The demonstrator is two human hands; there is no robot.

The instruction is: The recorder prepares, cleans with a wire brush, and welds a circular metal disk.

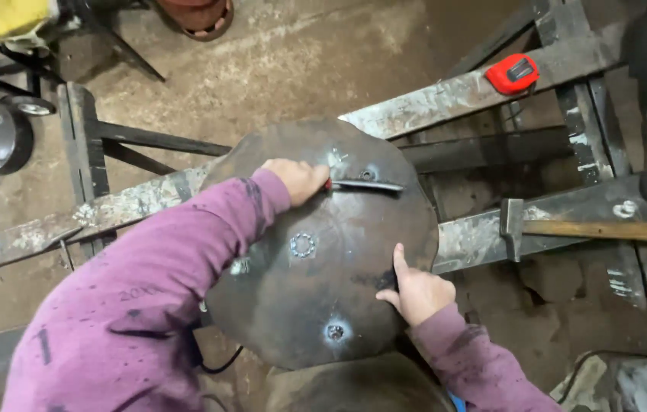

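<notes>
A round, dark, rusty metal disc (316, 297) lies flat on steel rails, with a small ring of studs (302, 245) at its middle and weld spots near its rim. My left hand (297, 179), in a purple sleeve, rests on the disc's far part and is closed on a tool with a red grip and a thin dark blade (365, 185) lying flat on the disc. My right hand (415, 291) grips the disc's right edge, thumb pointing up along the rim. What the dark bit under its fingers is cannot be told.
A red tape measure (512, 74) sits on the far steel rail (445, 95). A hammer with a wooden handle (598, 230) lies on the near rail to the right. A black cable (220, 366) hangs below the disc. Concrete floor and a small wheel (30, 105) are at left.
</notes>
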